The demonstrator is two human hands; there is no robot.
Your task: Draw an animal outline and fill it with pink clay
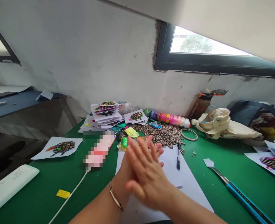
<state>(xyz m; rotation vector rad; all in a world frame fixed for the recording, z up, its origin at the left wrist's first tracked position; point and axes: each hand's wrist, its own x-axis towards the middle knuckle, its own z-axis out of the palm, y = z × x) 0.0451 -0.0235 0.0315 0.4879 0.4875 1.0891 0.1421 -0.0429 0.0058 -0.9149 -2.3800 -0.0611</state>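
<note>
Right hand (149,179) flat against left hand (126,169)

Green table (46,186), striped seeds (165,133), blue knife (242,199), white paper (193,183).

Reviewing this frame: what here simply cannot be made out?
Head view only:
- Anything between the palms: the flat right hand covers the left hand.
- Blocky item on the white cable: pixelated blur.
- Blue-handled knife: handle end cut by the bottom edge.
- White paper: the hands hide its near middle.
- White slab: cut off by the left edge.
</note>
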